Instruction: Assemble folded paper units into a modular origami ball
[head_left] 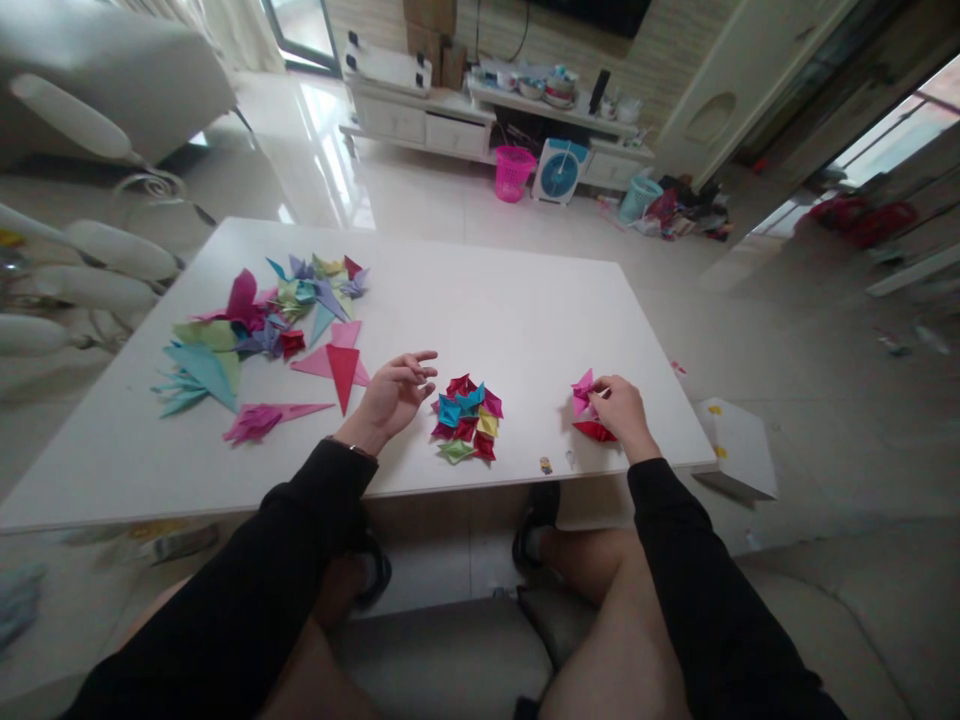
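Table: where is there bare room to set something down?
The widest bare patch on the table lies beyond the left hand and right hand, right of the folded papers. A smaller gap separates the cluster from the pink piece. Crowded: among those papers, and the cluster itself.

The pink paper (581, 391) and red paper (591, 430) are partly covered by the right grip (619, 405), and in the pile (466, 424) the lower pieces are masked by those on top. The screen (604, 12) is cut off by the top edge, and the right shoe (538, 512) is partly hidden by the surface (517, 315). The red shapes (892, 224) at far right are blurred, and the sticker (545, 465) is too small to be made out.
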